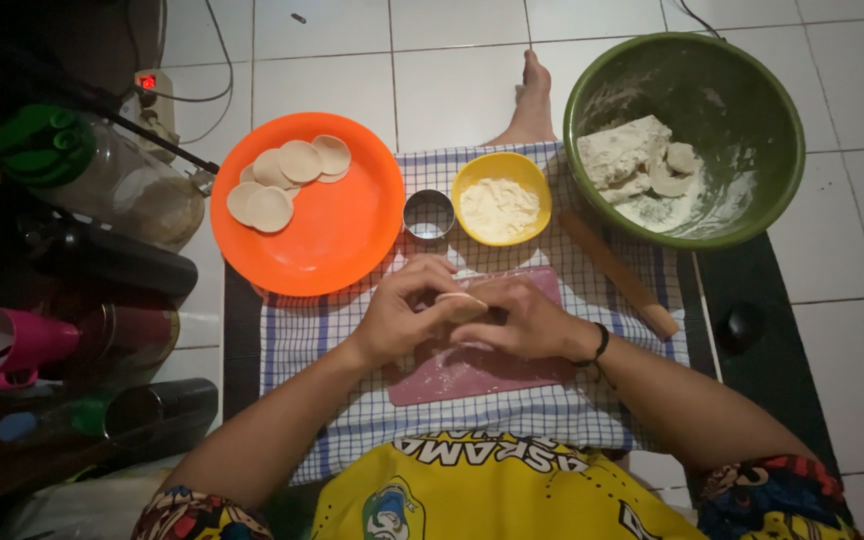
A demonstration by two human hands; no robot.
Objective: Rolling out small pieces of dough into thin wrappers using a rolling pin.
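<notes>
My left hand point(402, 310) and my right hand point(524, 318) meet over a pink cutting board point(472, 375) and together pinch a small pale piece of dough point(462, 300) between the fingertips. The board lies on a blue-checked cloth point(302, 335) spread on the floor. Just beyond the hands stand a round metal cutter point(429, 214) and a yellow bowl of flour point(501, 198). An orange plate point(342, 240) at the far left carries several cut dough rounds point(287, 178).
A large green bowl point(742, 90) at the far right holds a lump of dough point(624, 152). A wooden rolling pin point(619, 272) lies beside it. Jars, a pink cup point(7, 343) and dark bottles crowd the left side. A bare foot point(532, 100) rests on the white tiles.
</notes>
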